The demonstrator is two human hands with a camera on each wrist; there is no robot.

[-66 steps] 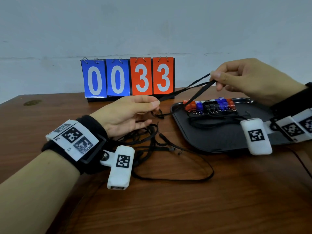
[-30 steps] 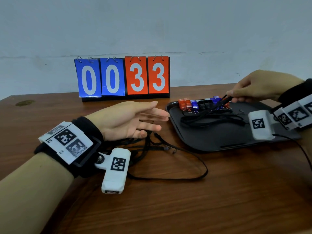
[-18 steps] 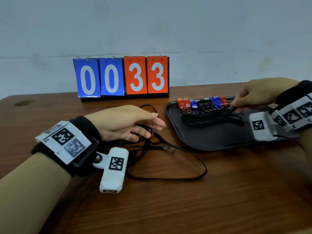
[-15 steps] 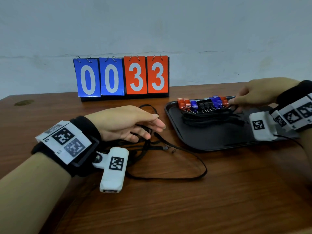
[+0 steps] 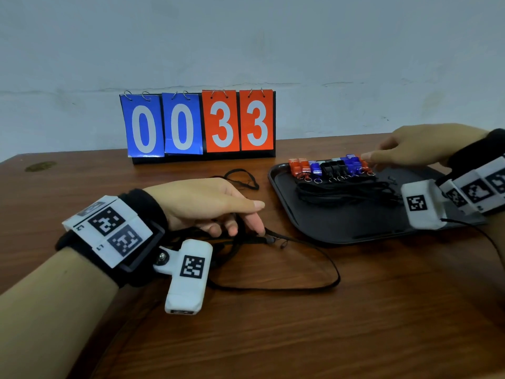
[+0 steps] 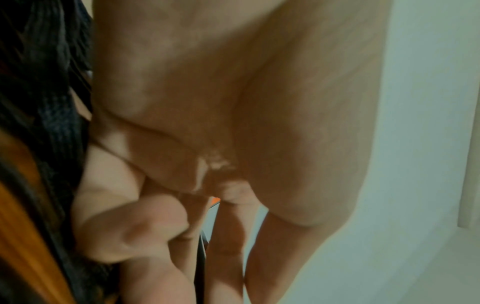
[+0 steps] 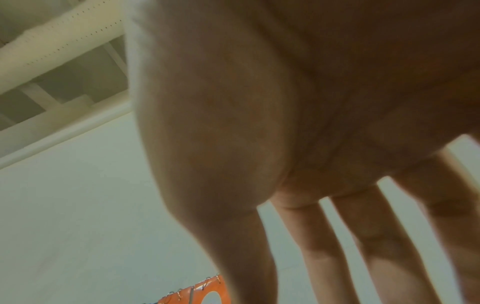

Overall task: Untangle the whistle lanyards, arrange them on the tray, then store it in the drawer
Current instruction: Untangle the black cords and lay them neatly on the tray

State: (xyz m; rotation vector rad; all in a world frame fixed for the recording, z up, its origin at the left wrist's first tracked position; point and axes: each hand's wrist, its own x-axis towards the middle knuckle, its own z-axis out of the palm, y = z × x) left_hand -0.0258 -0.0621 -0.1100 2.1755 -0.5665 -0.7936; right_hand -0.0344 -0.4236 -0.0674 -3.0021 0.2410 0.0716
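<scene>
Since half a second ago, lowered further onto the tangled lanyards (image 5: 273,258) on the table (image 5: 300,337): left hand (image 5: 207,206), fingers curled down among the black cords, apparently pinching one near a small clasp, though blurred in the left-wrist view. Drawn back slightly from the row of whistles (image 5: 330,166) at the far edge of the tray (image 5: 328,228): right hand (image 5: 418,144), fingers spread and released, hovering just beside the red end whistle. Unchanged behind: scoreboard (image 5: 199,124) reading 0033.
</scene>
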